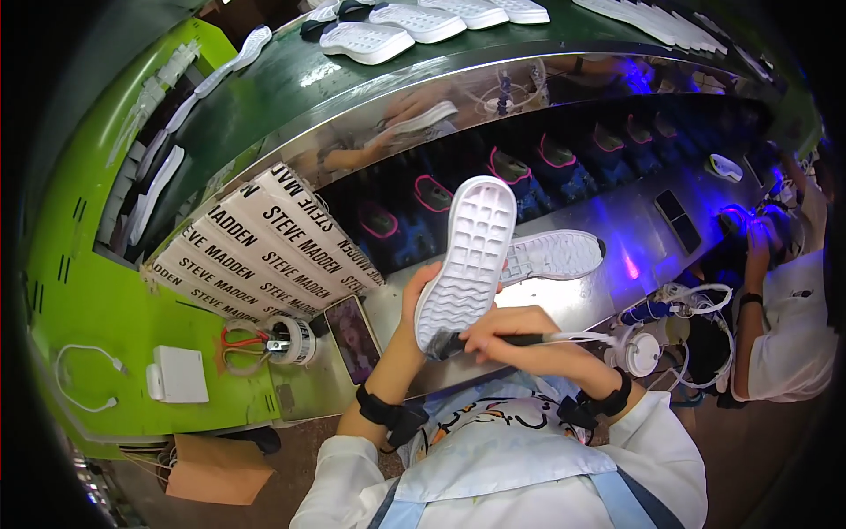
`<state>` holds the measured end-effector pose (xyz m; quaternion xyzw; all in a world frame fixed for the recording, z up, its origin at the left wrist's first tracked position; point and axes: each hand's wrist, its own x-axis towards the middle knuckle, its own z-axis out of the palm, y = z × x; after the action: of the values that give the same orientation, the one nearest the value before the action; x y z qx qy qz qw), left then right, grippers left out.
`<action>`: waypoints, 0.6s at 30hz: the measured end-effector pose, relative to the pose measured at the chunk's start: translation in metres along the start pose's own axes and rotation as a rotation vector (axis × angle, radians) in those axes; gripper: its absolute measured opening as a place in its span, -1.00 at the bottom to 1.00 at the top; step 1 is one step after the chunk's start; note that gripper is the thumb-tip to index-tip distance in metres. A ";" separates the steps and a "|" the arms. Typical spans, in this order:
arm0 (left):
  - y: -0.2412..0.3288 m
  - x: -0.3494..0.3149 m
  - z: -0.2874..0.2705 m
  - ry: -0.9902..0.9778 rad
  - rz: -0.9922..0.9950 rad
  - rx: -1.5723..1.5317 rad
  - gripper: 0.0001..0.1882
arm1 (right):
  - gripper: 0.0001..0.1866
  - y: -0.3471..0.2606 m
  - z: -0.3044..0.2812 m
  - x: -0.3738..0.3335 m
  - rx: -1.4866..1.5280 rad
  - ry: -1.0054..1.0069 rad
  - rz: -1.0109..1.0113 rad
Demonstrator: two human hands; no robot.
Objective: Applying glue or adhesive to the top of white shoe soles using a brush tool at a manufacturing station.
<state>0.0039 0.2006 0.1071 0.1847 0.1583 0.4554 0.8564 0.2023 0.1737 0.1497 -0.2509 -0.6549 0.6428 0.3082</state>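
Upright in front of me is a white shoe sole (476, 251), its inside of square recesses and wavy ridges facing up. My left hand (418, 295) is closed around its left edge, with the fingers mostly hidden behind it. A brush with a black handle (526, 339) is pinched in my right hand (502, 333). Its dark bristles (443, 344) touch the near, narrower end of the sole. From the handle's back end a white tube (577, 336) runs off to the right. Another white sole (564, 254) lies on the metal bench just behind, partly covered by the held one.
Left are a printed shoebox (273, 238), a phone (352, 339), a tape roll (295, 339), scissors (242, 341) and a white charger (181, 375). Several soles (370, 42) line the green belt (300, 88). A white-lidded cup (639, 353) stands right, near a co-worker's arm (755, 291).
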 end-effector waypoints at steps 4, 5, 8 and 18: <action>0.010 0.000 0.005 0.075 -0.213 0.001 -0.37 | -0.87 -0.013 -0.010 -0.004 -0.085 -0.179 0.021; 0.012 0.004 0.017 0.093 -0.313 -0.016 -0.42 | -0.89 -0.015 -0.012 -0.006 0.022 -0.136 0.053; 0.015 0.010 0.031 0.177 -0.363 0.098 -0.51 | -0.91 -0.010 -0.006 -0.003 -0.265 -0.097 -0.328; 0.027 0.016 0.053 0.352 -0.600 0.635 -0.63 | -0.89 -0.011 -0.028 -0.009 -0.319 -0.221 -0.136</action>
<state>0.0158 0.2189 0.1648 0.3036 0.4791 0.1413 0.8114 0.2296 0.1854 0.1597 -0.1797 -0.7936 0.5324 0.2335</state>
